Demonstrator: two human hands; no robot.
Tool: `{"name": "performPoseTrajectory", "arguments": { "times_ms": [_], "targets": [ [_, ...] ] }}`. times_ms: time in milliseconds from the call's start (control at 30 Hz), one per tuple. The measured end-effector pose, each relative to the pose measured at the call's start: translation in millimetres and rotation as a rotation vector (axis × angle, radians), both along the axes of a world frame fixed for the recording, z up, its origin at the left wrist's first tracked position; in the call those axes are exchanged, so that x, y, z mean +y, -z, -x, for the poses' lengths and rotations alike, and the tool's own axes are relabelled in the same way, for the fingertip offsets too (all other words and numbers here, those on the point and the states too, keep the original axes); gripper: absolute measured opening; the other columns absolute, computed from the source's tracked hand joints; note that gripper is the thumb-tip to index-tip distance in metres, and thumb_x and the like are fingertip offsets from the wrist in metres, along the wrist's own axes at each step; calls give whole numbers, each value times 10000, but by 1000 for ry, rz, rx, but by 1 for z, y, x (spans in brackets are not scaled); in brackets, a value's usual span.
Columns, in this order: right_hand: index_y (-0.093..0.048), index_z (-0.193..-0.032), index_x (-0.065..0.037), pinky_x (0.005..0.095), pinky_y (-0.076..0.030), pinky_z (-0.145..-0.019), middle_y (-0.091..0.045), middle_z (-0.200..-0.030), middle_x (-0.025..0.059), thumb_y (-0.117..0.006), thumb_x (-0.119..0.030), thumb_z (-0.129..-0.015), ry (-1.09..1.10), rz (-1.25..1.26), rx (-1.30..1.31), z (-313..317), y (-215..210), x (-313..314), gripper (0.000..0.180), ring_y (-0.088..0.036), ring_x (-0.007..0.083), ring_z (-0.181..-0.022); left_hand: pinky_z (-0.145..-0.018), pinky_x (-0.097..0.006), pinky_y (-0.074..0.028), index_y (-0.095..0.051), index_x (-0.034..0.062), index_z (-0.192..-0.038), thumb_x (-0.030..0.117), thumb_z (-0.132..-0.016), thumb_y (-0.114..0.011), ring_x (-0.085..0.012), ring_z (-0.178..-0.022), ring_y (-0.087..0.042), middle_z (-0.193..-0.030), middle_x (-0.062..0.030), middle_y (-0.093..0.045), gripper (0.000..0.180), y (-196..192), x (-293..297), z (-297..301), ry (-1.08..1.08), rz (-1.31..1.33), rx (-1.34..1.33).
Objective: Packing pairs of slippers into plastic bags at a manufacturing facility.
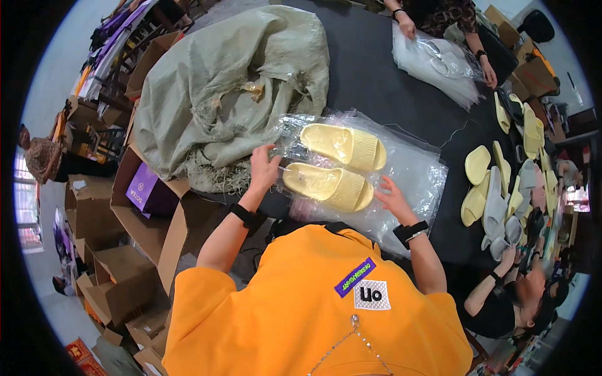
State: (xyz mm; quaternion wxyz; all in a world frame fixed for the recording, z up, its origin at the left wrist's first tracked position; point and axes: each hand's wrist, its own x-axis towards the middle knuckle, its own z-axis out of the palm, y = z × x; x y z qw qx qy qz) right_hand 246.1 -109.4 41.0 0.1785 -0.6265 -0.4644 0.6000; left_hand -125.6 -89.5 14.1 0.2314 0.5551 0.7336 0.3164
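Two pale yellow slide slippers, the far one (342, 144) and the near one (326, 186), lie side by side on a stack of clear plastic bags (417, 178). Their toe ends point right. Clear film shows around their heels; whether they are inside a bag is hard to tell. At the heel side, my left hand (264, 169) has its fingers bent on the edge of a clear plastic bag. My right hand (396, 200) is beside the near slipper's toe, fingers apart, with its fingertips close to the slipper and the film.
A large grey-green woven sack (232, 88) covers the table's left side. Loose slippers (480, 188) in yellow, grey and pink lie at right. Across the dark table (360, 62), another person handles clear bags (433, 62). Open cardboard boxes (125, 269) stand at left; another person works at lower right.
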Motion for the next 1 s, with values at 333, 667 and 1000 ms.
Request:
{"name": "performPoseTrajectory", "arguments": {
  "times_ms": [333,667,1000],
  "targets": [
    [-450,-1151,-78,270,-446,-676,-569,-980,14,-564,-260,-855,-27,56,107,-4,24,-1,366,-542,108,-866,-906,-434,-380,-524,14,-1147,378,-786,-594,-362,-1122,-415,-1235,-187,-422,518,-13,-22,-9,-49,162,176],
    [-482,-1043,-98,260,-456,-609,-554,-887,13,-540,-236,-863,181,-73,11,-1,22,10,235,-550,107,-796,-736,-352,-456,-426,37,-1179,200,-763,-618,-255,-809,-577,-918,-105,-535,486,-15,-52,-4,-137,266,-232],
    [-503,-989,-121,255,-449,-612,-545,-819,-26,-544,-276,-879,404,-75,127,-21,37,11,195,-531,87,-739,-677,-270,-468,-464,12,-1173,-2,-836,-485,-140,-760,-594,-904,-70,-552,337,-50,-55,24,-267,-210,-372]
  ]
}}
